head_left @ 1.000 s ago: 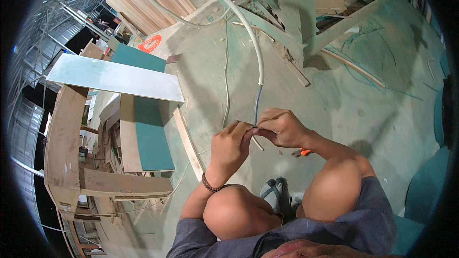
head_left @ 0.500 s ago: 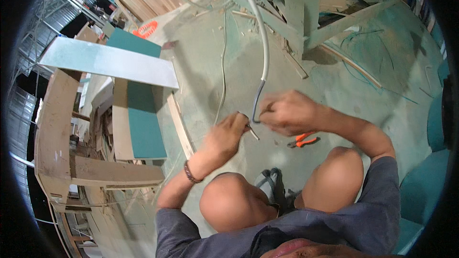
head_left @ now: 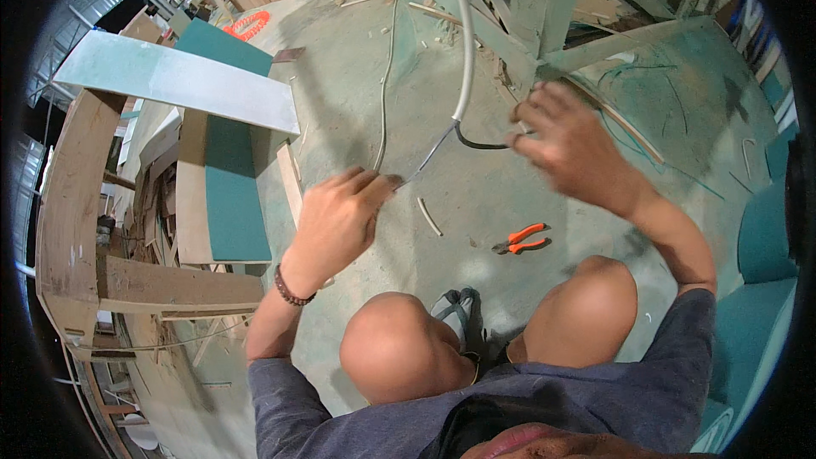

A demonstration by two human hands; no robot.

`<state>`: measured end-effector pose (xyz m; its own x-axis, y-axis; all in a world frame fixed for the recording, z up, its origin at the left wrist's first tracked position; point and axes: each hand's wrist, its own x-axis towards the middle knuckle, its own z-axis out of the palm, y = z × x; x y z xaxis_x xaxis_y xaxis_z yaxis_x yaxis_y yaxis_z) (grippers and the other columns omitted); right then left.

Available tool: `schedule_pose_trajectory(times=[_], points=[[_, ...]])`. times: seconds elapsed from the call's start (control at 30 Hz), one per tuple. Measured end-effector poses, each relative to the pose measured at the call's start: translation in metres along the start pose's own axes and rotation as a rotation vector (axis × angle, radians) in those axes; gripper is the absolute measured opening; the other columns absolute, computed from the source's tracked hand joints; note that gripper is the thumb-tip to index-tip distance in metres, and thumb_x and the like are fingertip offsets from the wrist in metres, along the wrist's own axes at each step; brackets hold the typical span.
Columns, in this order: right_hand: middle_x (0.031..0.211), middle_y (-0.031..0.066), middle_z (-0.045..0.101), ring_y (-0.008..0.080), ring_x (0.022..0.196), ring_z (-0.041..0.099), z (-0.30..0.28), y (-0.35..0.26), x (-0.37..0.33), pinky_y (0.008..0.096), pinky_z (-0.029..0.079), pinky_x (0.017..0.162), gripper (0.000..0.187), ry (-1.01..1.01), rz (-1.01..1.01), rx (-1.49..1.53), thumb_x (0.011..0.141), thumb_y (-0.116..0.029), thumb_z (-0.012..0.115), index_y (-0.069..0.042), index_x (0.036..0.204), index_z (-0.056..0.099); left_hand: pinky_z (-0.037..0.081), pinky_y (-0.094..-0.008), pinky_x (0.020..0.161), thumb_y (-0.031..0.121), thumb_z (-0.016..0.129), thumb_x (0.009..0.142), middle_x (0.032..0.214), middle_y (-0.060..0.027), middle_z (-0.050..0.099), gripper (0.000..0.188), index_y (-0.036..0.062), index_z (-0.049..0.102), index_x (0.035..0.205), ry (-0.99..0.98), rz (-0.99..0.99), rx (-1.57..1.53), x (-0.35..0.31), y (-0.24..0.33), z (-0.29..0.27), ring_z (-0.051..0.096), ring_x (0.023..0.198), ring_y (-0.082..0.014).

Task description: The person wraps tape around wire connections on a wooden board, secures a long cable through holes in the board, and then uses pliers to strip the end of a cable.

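Note:
A thick white cable [head_left: 465, 51] hangs down in front of me, its sheath ending above the floor. From its end a bluish-grey wire [head_left: 435, 153] runs left and a black wire [head_left: 481, 145] curves right. My left hand [head_left: 342, 214] pinches the end of the bluish-grey wire. The black wire's end is between the fingers of my right hand [head_left: 571, 143], which is slightly blurred. Orange-handled cutting pliers [head_left: 524, 240] lie on the floor between my hands and knees, jaws to the left. A short off-white piece of sheath [head_left: 430, 217] lies left of them.
A wooden frame with a white-topped board [head_left: 178, 81] and teal panels [head_left: 234, 195] stands at left. A greenish wooden structure [head_left: 544, 8] stands ahead. A thin cable [head_left: 387, 93] crosses the concrete floor. Teal padded shapes [head_left: 761, 314] are at far right.
My hands have drawn apart, the right one up and rightward, the left one leftward. The two wires now spread away from each other. The sheath piece near my left hand now lies apart from it.

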<state>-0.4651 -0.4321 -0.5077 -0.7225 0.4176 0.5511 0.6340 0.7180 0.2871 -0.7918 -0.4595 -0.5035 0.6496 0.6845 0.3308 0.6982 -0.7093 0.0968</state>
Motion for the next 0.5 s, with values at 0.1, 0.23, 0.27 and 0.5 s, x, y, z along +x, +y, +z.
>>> schedule_pose_trajectory(times=[0.1, 0.23, 0.27, 0.5], points=[[0.092, 0.0073, 0.066, 0.0255, 0.095, 0.064, 0.008, -0.026, 0.005, 0.0393, 0.053, 0.083, 0.012, -0.029, 0.25, 0.324, 0.078, -0.007, 0.077, -0.003, 0.087, 0.071, 0.054, -0.0399, 0.067, 0.003, 0.067, 0.083, 0.09, -0.011, 0.069, 0.035, 0.0058, 0.068, 0.117, 0.015, -0.019, -0.077, 0.008, 0.009, 0.01, 0.066, 0.081, -0.0305], [0.088, 0.0094, 0.068, 0.0228, 0.083, 0.068, 0.041, -0.04, 0.004, 0.0328, 0.055, 0.073, 0.017, 0.155, 0.466, 0.612, 0.079, -0.007, 0.081, 0.001, 0.09, 0.071, 0.053, -0.0388, 0.066, 0.005, 0.067, 0.087, 0.089, -0.0128, 0.068, 0.037, 0.0025, 0.063, 0.124, 0.247, -0.069, -0.164, 0.021, 0.028, 0.032, 0.065, 0.072, -0.0292], [0.09, 0.0093, 0.069, 0.0207, 0.08, 0.068, 0.053, -0.044, 0.002, 0.0314, 0.055, 0.071, 0.017, 0.209, 0.501, 0.693, 0.08, -0.006, 0.081, 0.003, 0.092, 0.071, 0.052, -0.0391, 0.064, 0.007, 0.067, 0.089, 0.089, -0.0131, 0.067, 0.037, 0.0029, 0.062, 0.125, 0.201, -0.137, -0.307, 0.027, 0.036, 0.032, 0.065, 0.071, -0.0301], [0.082, 0.0044, 0.073, 0.0074, 0.072, 0.064, 0.059, -0.056, 0.007, 0.0261, 0.053, 0.064, 0.015, 0.082, 0.934, 1.53, 0.09, -0.01, 0.077, 0.002, 0.099, 0.074, 0.046, -0.039, 0.056, 0.022, 0.072, 0.092, 0.083, -0.0153, 0.063, 0.03, 0.0055, 0.063, 0.115, 0.203, -0.27, -0.634, 0.044, 0.038, 0.067, 0.06, 0.061, -0.0302]])
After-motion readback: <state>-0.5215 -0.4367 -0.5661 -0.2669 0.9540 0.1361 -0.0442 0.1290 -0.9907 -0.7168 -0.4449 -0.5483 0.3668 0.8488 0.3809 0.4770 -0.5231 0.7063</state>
